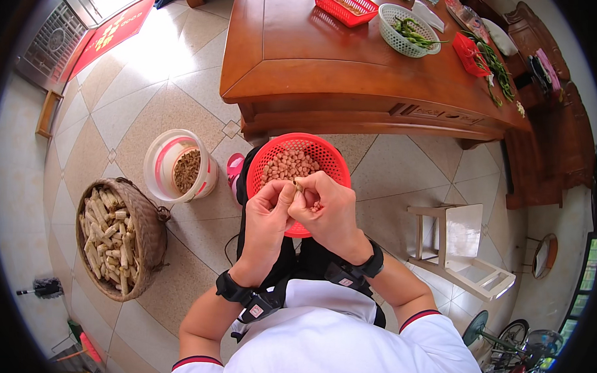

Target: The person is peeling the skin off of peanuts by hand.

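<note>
My left hand (269, 208) and my right hand (329, 208) meet above the near part of a red plastic basket (337, 163). Their fingertips pinch a small tan peanut pod (299, 185) between them. Pinkish-brown peanut kernels (289, 164) lie in the basket, which rests at my lap. A few more kernels show beside the fingers of my right hand, though whether they are in the palm or in the basket I cannot tell. To the left stands a white bucket (157, 163) with brown peanut pods or shells (186, 170) in it.
A woven basket (153, 237) of corn cobs (109, 242) sits at the left. Ahead is a wooden table (283, 48), bearing a red tray (331, 11), a white colander (390, 33) with green peppers, and greens. A white chair (461, 241) stands at the right, a bicycle (503, 341) behind it.
</note>
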{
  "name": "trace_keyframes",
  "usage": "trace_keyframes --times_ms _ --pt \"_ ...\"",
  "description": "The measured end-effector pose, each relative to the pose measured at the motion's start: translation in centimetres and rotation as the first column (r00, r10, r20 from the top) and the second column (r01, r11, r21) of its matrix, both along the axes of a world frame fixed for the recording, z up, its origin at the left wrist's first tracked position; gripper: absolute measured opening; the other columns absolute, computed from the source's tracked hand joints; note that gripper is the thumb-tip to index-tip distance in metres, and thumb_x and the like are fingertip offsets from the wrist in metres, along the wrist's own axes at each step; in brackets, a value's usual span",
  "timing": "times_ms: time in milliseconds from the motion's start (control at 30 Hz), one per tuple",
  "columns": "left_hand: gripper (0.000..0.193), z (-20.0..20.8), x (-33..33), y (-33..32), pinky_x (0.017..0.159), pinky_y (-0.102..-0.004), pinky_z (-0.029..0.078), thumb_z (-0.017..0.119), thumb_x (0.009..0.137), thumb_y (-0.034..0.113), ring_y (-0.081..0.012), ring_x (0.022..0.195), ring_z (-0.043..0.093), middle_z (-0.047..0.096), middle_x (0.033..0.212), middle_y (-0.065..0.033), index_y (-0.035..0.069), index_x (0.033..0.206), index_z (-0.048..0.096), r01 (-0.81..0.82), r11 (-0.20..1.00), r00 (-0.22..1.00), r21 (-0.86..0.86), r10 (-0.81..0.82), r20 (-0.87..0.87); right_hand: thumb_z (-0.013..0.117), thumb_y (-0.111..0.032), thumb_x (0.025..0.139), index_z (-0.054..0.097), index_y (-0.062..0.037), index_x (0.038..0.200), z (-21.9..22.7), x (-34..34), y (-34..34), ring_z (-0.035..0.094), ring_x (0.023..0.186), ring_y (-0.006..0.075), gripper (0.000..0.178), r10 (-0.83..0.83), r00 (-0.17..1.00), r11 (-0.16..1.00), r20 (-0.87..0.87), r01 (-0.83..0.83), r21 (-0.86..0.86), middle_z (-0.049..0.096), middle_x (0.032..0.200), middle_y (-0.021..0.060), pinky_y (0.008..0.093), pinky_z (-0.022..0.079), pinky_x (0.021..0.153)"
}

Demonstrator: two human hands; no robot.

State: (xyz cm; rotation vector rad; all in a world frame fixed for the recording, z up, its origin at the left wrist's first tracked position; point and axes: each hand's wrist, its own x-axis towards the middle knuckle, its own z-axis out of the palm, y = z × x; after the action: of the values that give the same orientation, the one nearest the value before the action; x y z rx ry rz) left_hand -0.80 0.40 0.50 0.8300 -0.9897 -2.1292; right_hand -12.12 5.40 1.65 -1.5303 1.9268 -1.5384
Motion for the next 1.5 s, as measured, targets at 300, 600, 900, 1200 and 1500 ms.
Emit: trace_keyframes --times_ms 300,600,900,1200,1500 --pt "0.019 0.6 0.0 -0.6 0.051 -0.0171 0.04 0.05 0.098 0.024 -0.0012 0.062 0.049 0.06 0.082 0.0019 0.007 0.101 0.056 0.023 0.997 0.999 0.074 -0.019 -0.048 0.066 0.0 0.079 0.063 -0.0021 0.099 -0.9 -0.5 0.3 0.059 0.062 0.0125 0.02 0.076 0.979 0.995 0.19 -0.062 -0.079 0.06 0.076 0.0078 0.0251 0.05 0.055" --pt "0.016 1.2 0.5 -1.3 0.054 -0.0208 0.043 0.048 0.097 0.019 -0.0059 0.065 0.049 0.056 0.082 -0.0019 0.005 0.102 0.053 0.087 0.982 0.992 0.166 -0.071 -0.103 0.063 -0.005 0.086 0.064 -0.0022 0.105 -0.2 -1.8 0.7 0.057 0.071 0.0103 0.019 0.123 0.938 0.991 0.324 -0.136 0.017 0.059 0.085 0.0054 0.0223 0.047 0.06" --pt "0.02 2.2 0.5 -1.3 0.048 -0.0164 0.036 0.054 0.096 0.022 -0.0012 0.059 0.046 0.056 0.076 0.0012 0.003 0.094 0.058 0.168 0.986 0.986 0.019 -0.168 0.02 0.063 -0.004 0.086 0.065 -0.0018 0.102 0.5 -2.0 0.8 0.056 0.071 0.0107 0.017 0.19 0.945 0.981 0.266 -0.192 -0.017 0.059 0.086 0.0053 0.0231 0.046 0.061" --pt "0.017 2.0 0.6 -1.1 0.047 -0.015 0.032 0.057 0.095 0.021 0.0 0.059 0.044 0.054 0.072 0.0025 0.005 0.091 0.057 0.148 0.988 0.985 -0.052 -0.142 0.102 0.062 -0.005 0.089 0.065 0.0016 0.1 -0.3 -2.3 0.7 0.06 0.083 0.011 0.014 0.255 0.798 0.961 0.546 -0.269 -0.055 0.062 0.094 0.0061 0.0224 0.048 0.072" --pt "0.018 1.0 0.4 -1.5 0.047 -0.0153 0.033 0.058 0.094 0.022 -0.0007 0.059 0.045 0.055 0.073 0.0018 0.005 0.09 0.056 0.148 0.987 0.986 -0.058 -0.142 0.087 0.062 -0.01 0.091 0.066 0.001 0.101 -1.6 -1.5 0.7 0.06 0.082 0.008 0.015 0.19 0.554 0.971 0.811 -0.229 -0.071 0.065 0.092 0.0041 0.0211 0.048 0.074"
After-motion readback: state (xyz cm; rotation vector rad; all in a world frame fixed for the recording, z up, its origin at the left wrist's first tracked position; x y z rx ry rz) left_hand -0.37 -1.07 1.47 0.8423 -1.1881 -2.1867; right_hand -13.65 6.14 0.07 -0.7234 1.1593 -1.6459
